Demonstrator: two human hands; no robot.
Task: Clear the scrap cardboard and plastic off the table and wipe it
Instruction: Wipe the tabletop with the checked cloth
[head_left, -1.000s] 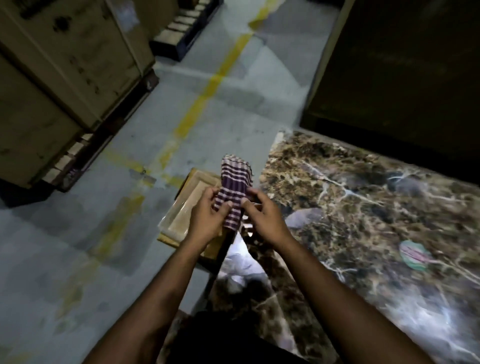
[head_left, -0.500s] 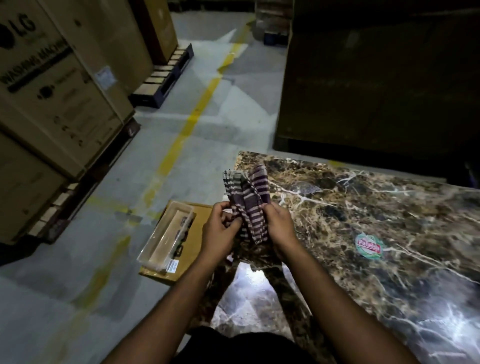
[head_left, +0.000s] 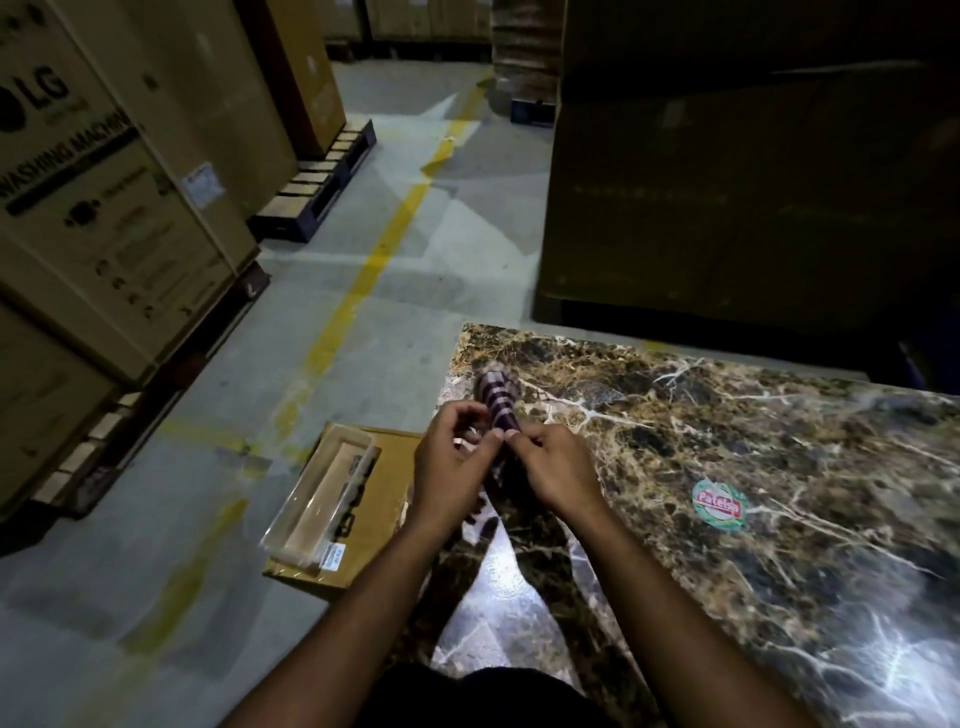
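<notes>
Both our left hand (head_left: 451, 467) and right hand (head_left: 558, 470) pinched the striped cloth (head_left: 500, 402), now rolled tighter than half a second earlier (its lower end hung blurred beneath the palms), above the near-left corner of the marble table (head_left: 779, 545). Cardboard (head_left: 387, 488) and plastic tray (head_left: 324, 496) lay on the floor beside it; wiping, we judged, came next.

Carton (head_left: 104, 197) at left reads "LG" and "WASHING MACHIN", cut off; round sticker (head_left: 719, 505) on marble table (head_left: 779, 519) reads "Patels".
</notes>
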